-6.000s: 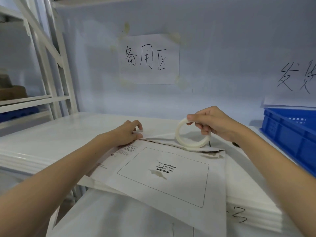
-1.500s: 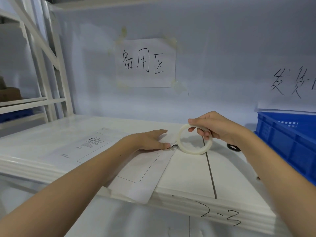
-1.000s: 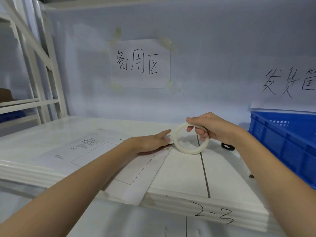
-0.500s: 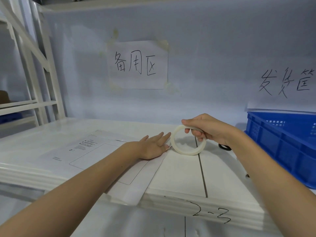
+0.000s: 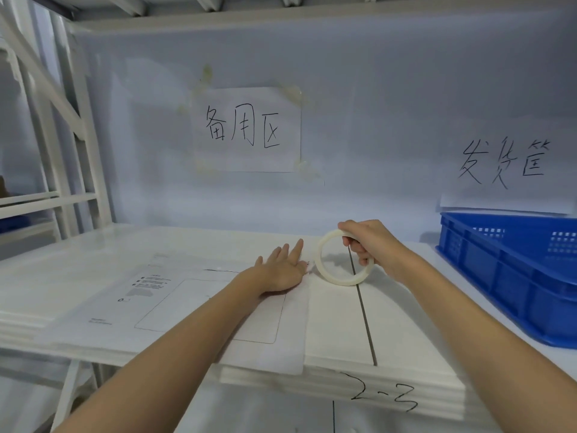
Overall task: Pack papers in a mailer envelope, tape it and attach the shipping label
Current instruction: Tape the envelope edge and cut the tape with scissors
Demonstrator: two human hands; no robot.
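A white mailer envelope (image 5: 175, 310) lies flat on the white shelf (image 5: 337, 326), its printed waybill box facing up and its near edge overhanging the shelf front. My left hand (image 5: 282, 267) rests palm down on the envelope's far right corner, fingers spread and slightly lifted. My right hand (image 5: 371, 245) grips a white tape roll (image 5: 340, 278) by its top, standing on edge just right of the envelope corner, touching the shelf. Whether tape runs from the roll to the envelope I cannot tell.
A blue plastic crate (image 5: 512, 276) stands at the right on the shelf. Two handwritten paper signs (image 5: 248, 129) hang on the back wall. White rack uprights (image 5: 78, 135) rise at the left. The shelf front bears the mark "2-3" (image 5: 384, 396).
The envelope went from angled and raised to flat on the shelf, farther left. My left hand's fingers lifted and spread; the tape roll stayed beside the envelope corner in my right hand.
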